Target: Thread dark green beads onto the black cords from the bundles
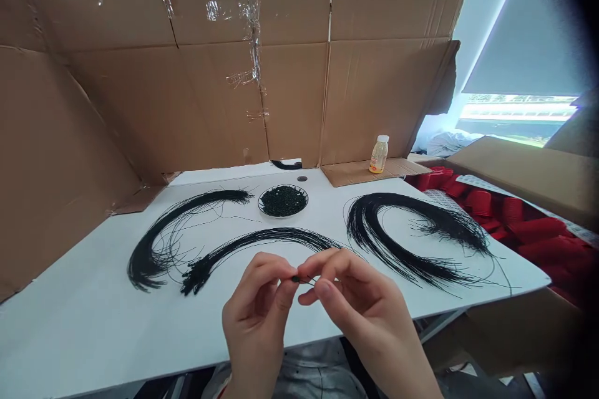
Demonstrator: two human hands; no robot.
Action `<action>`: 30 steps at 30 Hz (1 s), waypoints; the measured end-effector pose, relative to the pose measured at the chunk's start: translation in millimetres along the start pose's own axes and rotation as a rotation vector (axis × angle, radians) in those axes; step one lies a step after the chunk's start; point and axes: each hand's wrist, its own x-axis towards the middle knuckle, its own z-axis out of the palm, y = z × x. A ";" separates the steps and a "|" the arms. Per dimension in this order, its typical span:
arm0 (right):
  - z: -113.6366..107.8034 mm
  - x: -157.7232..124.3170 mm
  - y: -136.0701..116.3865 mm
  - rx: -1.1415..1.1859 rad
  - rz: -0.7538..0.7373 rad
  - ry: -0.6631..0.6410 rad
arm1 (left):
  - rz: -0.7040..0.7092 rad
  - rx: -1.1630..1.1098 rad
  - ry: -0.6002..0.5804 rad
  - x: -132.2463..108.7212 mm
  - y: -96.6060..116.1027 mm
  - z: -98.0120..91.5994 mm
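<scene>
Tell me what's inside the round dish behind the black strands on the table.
The round dish holds a heap of small dark pieces, too small to identify from here. The heap covers the dish's floor, so its bottom cannot be seen; only the rim shows.

On my feed, my left hand [256, 318] and right hand [360, 305] meet above the white counter [88, 330], their fingertips together pinching a small black bead [295, 278] on a thin black strand [309, 282]. Just beyond them lie three curved bundles of black strands: the left bundle [150, 262], the middle bundle [262, 237] and the right bundle [374, 224]. Farther back sit a round plate [283, 216] heaped with black beads [283, 201] and a small bottle [379, 154]. Taped cardboard sheets [290, 75] stand behind the counter, with red plastic pieces [538, 246] off to the right.
</scene>
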 end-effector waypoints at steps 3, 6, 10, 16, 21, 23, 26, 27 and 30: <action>0.4 -0.7 -0.2 -0.015 0.001 0.006 | 0.046 0.039 -0.010 -0.1 -0.5 0.0; -0.3 -2.6 -0.8 -0.083 -0.009 0.031 | 0.145 0.147 -0.004 -1.5 -0.7 -0.9; -2.5 -4.2 -0.3 -0.063 0.034 -0.013 | 0.376 0.337 -0.009 -1.2 -2.7 -5.2; -3.4 1.7 3.2 0.171 0.132 -0.141 | 0.522 0.448 -0.031 4.1 -8.3 -13.0; -5.4 6.1 5.0 0.270 0.200 -0.202 | 0.643 0.480 -0.064 6.1 -11.2 -17.7; -7.2 5.7 6.2 0.281 0.212 -0.206 | 0.672 0.490 -0.081 7.3 -11.1 -19.6; -9.4 4.9 8.8 0.295 0.239 -0.213 | 0.711 0.536 -0.116 9.2 -9.9 -24.0; -9.7 4.9 9.7 0.297 0.248 -0.215 | 0.728 0.552 -0.132 9.5 -9.5 -25.8; -9.6 5.7 12.2 0.305 0.240 -0.225 | 0.754 0.573 -0.174 9.5 -8.4 -30.4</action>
